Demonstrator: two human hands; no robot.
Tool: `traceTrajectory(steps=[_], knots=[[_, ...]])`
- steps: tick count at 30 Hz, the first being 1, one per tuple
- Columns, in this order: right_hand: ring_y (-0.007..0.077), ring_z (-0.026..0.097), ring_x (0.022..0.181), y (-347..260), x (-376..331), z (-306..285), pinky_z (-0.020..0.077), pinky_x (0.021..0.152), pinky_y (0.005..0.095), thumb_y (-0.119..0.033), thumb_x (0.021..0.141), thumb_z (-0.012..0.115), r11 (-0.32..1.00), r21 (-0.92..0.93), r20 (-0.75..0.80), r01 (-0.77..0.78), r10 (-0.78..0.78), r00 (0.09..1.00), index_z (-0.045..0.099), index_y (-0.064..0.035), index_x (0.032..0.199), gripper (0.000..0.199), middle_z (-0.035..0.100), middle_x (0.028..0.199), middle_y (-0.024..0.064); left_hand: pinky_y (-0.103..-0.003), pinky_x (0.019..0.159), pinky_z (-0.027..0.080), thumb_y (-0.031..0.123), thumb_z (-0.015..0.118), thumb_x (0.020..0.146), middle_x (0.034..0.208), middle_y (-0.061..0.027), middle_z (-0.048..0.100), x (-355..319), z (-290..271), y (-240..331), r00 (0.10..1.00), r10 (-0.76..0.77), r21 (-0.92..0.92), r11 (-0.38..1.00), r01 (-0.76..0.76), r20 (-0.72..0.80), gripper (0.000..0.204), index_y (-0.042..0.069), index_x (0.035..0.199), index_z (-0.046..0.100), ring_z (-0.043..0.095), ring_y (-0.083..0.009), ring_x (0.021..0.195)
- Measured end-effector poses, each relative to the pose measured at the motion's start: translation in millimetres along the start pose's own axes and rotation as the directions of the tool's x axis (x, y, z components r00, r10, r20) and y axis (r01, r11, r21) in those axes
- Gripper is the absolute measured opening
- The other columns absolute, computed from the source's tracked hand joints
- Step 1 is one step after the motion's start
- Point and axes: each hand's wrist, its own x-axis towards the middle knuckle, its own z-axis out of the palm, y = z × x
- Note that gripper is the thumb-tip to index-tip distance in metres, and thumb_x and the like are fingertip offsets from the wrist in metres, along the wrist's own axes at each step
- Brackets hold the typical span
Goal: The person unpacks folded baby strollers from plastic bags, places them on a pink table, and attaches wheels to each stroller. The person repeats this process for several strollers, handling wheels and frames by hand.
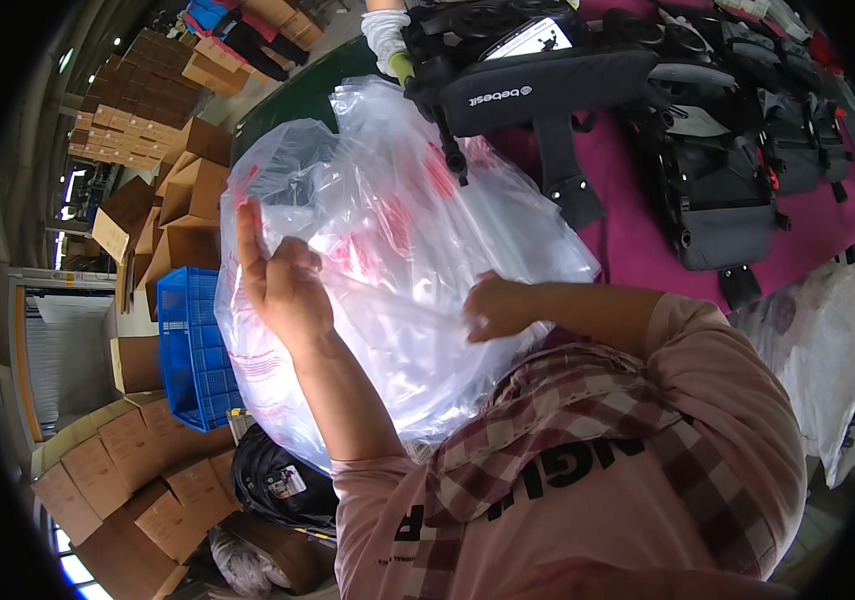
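A large pile of clear plastic bags [388, 300] with red print lies in front of me. My left hand [288, 285] is over the left side of the pile, its index finger pointing up and the other fingers curled on the plastic. My right hand [498, 308] is closed at the pile's right side, its fingertips slightly blurred. Between the two hands runs a taut strip of clear plastic, pulled up from a bag. Beyond the pile lies a dark padded stroller part [553, 90] with a hanging strap.
At the upper edge another person's white-cuffed arm [386, 42] reaches to the stroller part. Folded dark strollers [713, 190] lie on a magenta cloth [818, 235] at right. Left stand a blue crate [193, 350], cardboard boxes [138, 450] and a black bag [273, 480].
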Motion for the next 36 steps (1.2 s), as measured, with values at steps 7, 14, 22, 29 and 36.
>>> traceTrajectory(steps=[7, 14, 22, 29, 36], knots=[[0.0281, 0.065, 0.08, 189.9, -115.6, 7.5, 0.0492, 0.07, 0.0403, -0.035, 0.07, 0.075, 0.97, 0.222, -0.286, -0.103, 0.166, 0.944, 0.069, -0.0082, 0.086, 0.032, 0.068, 0.085, 0.0102, -0.026, 0.059, 0.043, -0.008, 0.041, 0.078, 0.147, -0.01, 0.039, 49.0, 92.3, -87.0, 0.961, -0.253, 0.22, 0.949, 0.225, 0.111, 0.06, -0.003, 0.138, 0.043, 0.052, -0.011, 0.066], [0.0209, 0.065, 0.085, 183.5, -200.8, -108.0, 0.0504, 0.077, 0.0333, -0.019, 0.075, 0.074, 0.853, 0.391, -0.259, -0.345, 0.462, 0.848, 0.065, -0.0022, 0.092, 0.026, 0.069, 0.091, 0.0088, -0.026, 0.062, 0.047, -0.004, 0.041, 0.081, 0.132, -0.013, 0.051, 109.6, 144.6, -125.7, 0.954, -0.294, 0.338, 0.905, 0.26, 0.054, 0.06, -0.004, 0.141, 0.038, 0.053, -0.0131, 0.067], [0.0083, 0.058, 0.076, 248.4, -185.5, -171.6, 0.046, 0.072, 0.0233, -0.009, 0.089, 0.058, 0.546, 0.776, -0.624, 0.314, 0.594, 0.508, 0.056, -0.0057, 0.086, 0.005, 0.06, 0.077, 0.0002, -0.032, 0.085, 0.044, 0.013, 0.046, 0.091, 0.136, -0.0067, 0.05, 169.3, 171.3, -166.1, 0.939, -0.343, 0.631, 0.736, 0.245, 0.036, 0.046, 0.002, 0.135, 0.048, 0.053, -0.0193, 0.107], [0.0125, 0.059, 0.073, 262.6, -132.2, -207.0, 0.0484, 0.069, 0.0261, -0.036, 0.094, 0.058, 0.261, 0.768, -0.39, 0.584, 0.915, 0.105, 0.064, 0.0, 0.103, 0.037, 0.065, 0.089, 0.0033, -0.039, 0.107, 0.03, 0.032, 0.056, 0.089, 0.14, -0.0101, 0.047, 217.6, 158.7, -196.2, 0.952, -0.302, 0.654, 0.71, 0.262, -0.053, 0.059, 0.004, 0.139, 0.045, 0.041, -0.0238, 0.131], [0.019, 0.063, 0.097, 243.9, -128.7, -1.4, 0.0462, 0.087, 0.0289, -0.006, 0.084, 0.054, 0.443, 0.889, -0.454, 0.115, 0.82, 0.349, 0.068, -0.0002, 0.104, 0.025, 0.069, 0.101, 0.009, -0.038, 0.109, 0.026, 0.033, 0.055, 0.091, 0.144, -0.0123, 0.043, 228.1, 157.2, -198.4, 0.931, -0.344, 0.595, 0.725, 0.346, -0.123, 0.06, 0.007, 0.143, 0.04, 0.035, -0.0249, 0.135]])
